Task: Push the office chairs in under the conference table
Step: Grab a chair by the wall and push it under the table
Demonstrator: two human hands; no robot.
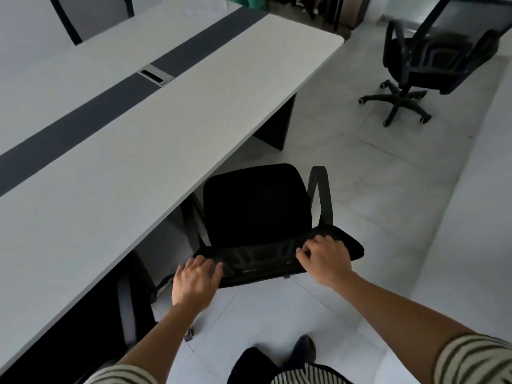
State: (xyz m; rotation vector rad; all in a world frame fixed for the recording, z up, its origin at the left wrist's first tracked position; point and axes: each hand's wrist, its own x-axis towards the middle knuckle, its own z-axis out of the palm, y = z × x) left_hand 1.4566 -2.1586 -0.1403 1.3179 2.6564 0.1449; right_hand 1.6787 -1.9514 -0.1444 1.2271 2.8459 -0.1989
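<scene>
Pale floor (368,173) runs beside the long white table (144,128). The black chair (255,206) stands at its edge, seat mostly out. My left hand (194,284) and right hand (322,259) curl over its backrest. Next, I judge, a straight push inward.

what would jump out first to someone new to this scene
A black chair sits at bottom centre, at the edge of the long white table, with the left hand and right hand gripping the top of its back. A second chair stands alone at upper right, away from the table.
</scene>
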